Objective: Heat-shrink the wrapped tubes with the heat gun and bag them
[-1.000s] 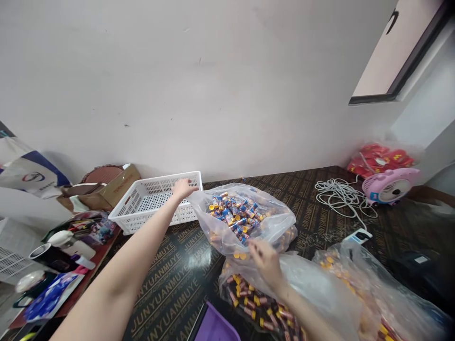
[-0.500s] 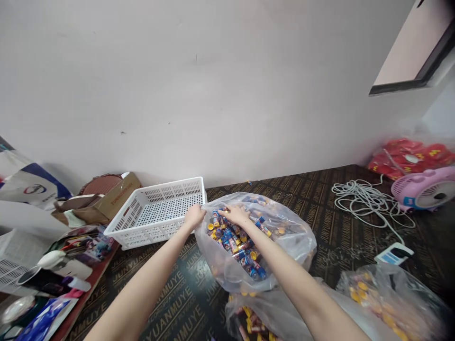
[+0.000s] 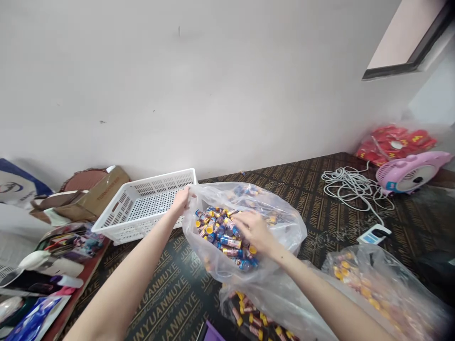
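Observation:
A clear plastic bag [image 3: 284, 232] lies open on the dark printed board, full of small blue bottles [image 3: 229, 240] with yellow caps. My left hand [image 3: 182, 200] is closed on the bag's left edge, beside the white basket. Over the bottles at the right side of the opening is my right hand [image 3: 254, 229], its fingers bent down among them; whether they hold a bottle is hidden. The white slotted basket [image 3: 121, 232] stands left of the bag, with its perforated bottom showing.
Two more bags of yellow-capped bottles, a near bag [image 3: 277, 293] and a right bag [image 3: 377, 284], lie close by. Coiled white cable [image 3: 350, 189], a pink fan [image 3: 408, 175] and red packets [image 3: 391, 144] are at right. Cardboard [image 3: 106, 189] and clutter stand left.
My right hand has moved from the far left of the bottles to their right side. The bag opening shows more bottles. The view has shifted slightly, and a purple object appears at the bottom.

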{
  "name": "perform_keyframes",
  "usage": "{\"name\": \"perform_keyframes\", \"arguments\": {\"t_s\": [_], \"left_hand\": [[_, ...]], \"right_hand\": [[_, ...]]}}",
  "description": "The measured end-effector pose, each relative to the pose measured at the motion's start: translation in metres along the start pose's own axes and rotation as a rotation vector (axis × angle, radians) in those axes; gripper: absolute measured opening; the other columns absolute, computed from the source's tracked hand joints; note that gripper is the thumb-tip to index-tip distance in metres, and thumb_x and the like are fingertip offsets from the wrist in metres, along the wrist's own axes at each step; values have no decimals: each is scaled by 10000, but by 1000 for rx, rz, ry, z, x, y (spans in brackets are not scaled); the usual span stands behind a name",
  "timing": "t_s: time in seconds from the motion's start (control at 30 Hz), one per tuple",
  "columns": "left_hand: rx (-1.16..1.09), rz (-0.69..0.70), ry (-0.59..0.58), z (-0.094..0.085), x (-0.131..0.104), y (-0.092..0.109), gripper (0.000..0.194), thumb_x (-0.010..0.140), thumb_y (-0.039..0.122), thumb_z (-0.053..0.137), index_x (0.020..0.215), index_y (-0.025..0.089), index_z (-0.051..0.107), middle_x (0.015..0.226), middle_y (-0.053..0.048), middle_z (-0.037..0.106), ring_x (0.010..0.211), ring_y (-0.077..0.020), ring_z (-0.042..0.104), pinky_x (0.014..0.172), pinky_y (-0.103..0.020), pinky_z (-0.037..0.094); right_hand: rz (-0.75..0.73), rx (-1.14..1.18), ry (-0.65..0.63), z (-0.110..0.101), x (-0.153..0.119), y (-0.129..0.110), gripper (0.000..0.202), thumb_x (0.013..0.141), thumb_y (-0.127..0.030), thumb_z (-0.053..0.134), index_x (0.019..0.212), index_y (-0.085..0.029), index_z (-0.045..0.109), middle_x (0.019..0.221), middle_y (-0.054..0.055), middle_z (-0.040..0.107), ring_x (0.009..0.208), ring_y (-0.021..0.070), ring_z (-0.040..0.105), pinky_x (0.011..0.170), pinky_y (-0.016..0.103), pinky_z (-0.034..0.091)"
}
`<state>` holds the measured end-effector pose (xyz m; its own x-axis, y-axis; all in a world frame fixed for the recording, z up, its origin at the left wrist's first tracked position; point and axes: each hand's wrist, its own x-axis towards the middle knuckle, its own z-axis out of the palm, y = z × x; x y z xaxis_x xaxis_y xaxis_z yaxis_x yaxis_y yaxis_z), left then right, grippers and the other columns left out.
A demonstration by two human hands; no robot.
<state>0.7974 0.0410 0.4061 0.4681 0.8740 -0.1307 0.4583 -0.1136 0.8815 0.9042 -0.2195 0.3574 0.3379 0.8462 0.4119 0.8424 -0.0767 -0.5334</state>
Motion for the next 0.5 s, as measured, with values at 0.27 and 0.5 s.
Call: {"name": "perform_keyframes", "arguments": {"t_s": [0.27,0.5], "left_hand": [[-107,35,-218,-18,-21,-5,333,623,420,588,821,157,638,466,49,441,358,-49,306,374,-179,310],[92,-173,-423,-35,-29,-48,350,516,302,720,834,169,659,714,-58,650,636,-206,604,484,-270,472]], "right_hand": [[62,-21,-92,27,-17,-8,443,925,-351,254,1349,-268,351,1376,91,398,1271,227,340,1020,468,244],[353,-510,369,-26,-31,23,624,799,-469,485,1343,-188,365,1432,177,256,1317,356,170,982,618,138]]}}
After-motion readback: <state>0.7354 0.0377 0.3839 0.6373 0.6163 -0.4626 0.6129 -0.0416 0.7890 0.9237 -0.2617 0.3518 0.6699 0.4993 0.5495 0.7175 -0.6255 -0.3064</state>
